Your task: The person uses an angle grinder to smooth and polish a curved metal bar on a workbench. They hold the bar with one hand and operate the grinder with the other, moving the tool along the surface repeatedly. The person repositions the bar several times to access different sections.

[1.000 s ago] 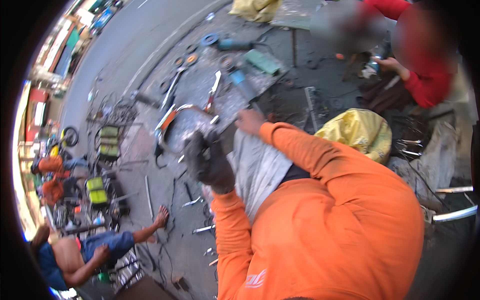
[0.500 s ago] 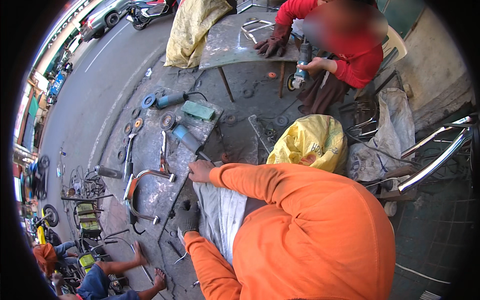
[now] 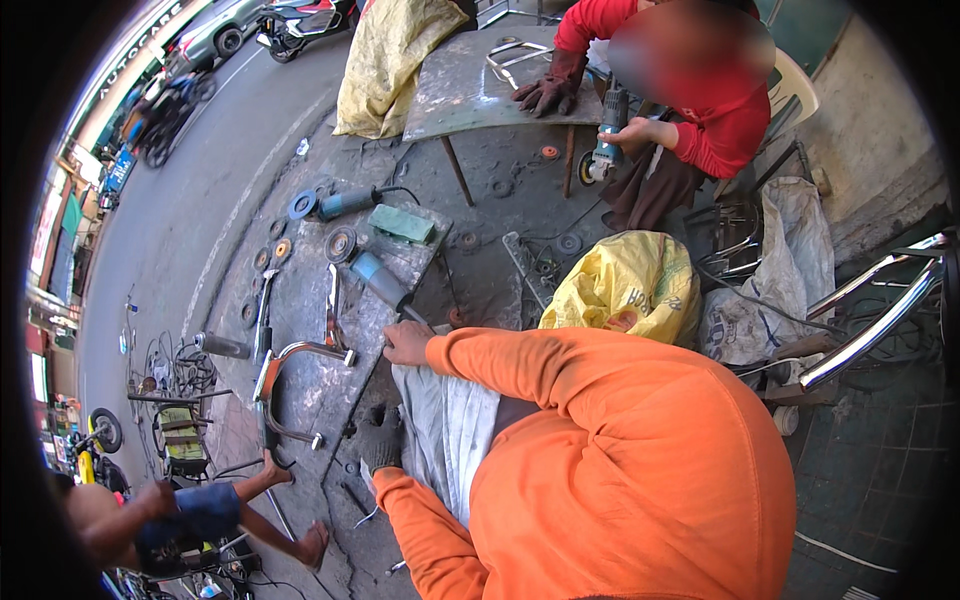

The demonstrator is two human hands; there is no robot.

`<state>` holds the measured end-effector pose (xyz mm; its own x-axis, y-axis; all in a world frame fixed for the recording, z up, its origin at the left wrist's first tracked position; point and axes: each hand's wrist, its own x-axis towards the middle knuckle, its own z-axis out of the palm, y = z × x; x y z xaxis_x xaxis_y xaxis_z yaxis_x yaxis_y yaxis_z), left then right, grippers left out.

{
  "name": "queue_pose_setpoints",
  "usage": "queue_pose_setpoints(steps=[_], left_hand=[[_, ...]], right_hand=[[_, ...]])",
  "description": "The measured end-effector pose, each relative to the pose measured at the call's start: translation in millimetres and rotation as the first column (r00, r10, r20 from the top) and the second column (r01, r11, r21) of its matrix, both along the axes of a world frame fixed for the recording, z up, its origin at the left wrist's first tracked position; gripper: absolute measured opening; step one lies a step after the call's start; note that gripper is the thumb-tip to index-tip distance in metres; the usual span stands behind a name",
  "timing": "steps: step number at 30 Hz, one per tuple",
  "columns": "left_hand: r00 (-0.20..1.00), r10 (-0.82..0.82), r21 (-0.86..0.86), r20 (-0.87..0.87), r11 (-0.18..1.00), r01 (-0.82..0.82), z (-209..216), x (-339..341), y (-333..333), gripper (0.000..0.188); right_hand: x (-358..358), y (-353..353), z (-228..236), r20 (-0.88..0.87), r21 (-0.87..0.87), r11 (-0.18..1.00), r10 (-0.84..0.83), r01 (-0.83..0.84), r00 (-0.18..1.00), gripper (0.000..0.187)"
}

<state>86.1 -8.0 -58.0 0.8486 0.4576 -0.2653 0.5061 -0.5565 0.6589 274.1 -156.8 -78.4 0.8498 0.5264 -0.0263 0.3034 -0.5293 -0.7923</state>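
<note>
My right hand (image 3: 406, 343), bare, rests at the knee beside the metal work board (image 3: 345, 395), its fingers loosely bent with nothing seen in them. Close to its fingertips is the rear end of a blue angle grinder (image 3: 380, 282). Lower down, my left hand (image 3: 379, 443) wears a dark grey glove and hangs by the grey trouser leg (image 3: 440, 425). Its fingers look stretched out and empty, though they blend into the dark ground. On the board lie a bent chrome tube frame (image 3: 275, 375), a second grinder (image 3: 345, 203) and a green block (image 3: 402, 224).
Across from me a person in a red top (image 3: 715, 135) holds another grinder (image 3: 609, 135) at a metal table (image 3: 470, 85). A yellow sack (image 3: 630, 285) and chrome tubes (image 3: 870, 330) are on the right. The road (image 3: 240, 110) runs at left.
The view has shifted slightly, moving the near scene a little rightward. A motorbike has come into view on the road. The person at lower left has changed posture. My hands keep their places.
</note>
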Motion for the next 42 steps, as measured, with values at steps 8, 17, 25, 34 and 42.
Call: queue_pose_setpoints(steps=[8,17,25,34,42], left_hand=[[1.0,-0.001,0.014,0.003,1.0,0.001,2,0,1,0.047],[1.0,0.025,0.067,0.013,0.997,-0.026,2,2,-1,0.044],[0.999,0.02,0.041,0.04,0.999,-0.022,2,-2,-3,0.045],[0.999,-0.002,0.033,0.05,0.999,0.0,-8,-1,4,0.043],[0.992,0.091,0.005,0.083,0.996,-0.091,14,0,-6,0.034]], right_hand=[[1,2,-3,-0.02,-0.032,0.999,-0.014,0.013,1.0,0.031],[4,5,-8,-0.024,-0.017,1.0,-0.008,0.008,1.0,0.029],[1,4,-8,0.024,0.019,0.999,-0.034,0.033,0.999,0.03],[1,3,-6,0.009,0.02,0.999,-0.039,0.039,0.999,0.03],[4,2,-5,-0.081,-0.028,0.999,0.043,-0.045,0.996,0.037]])
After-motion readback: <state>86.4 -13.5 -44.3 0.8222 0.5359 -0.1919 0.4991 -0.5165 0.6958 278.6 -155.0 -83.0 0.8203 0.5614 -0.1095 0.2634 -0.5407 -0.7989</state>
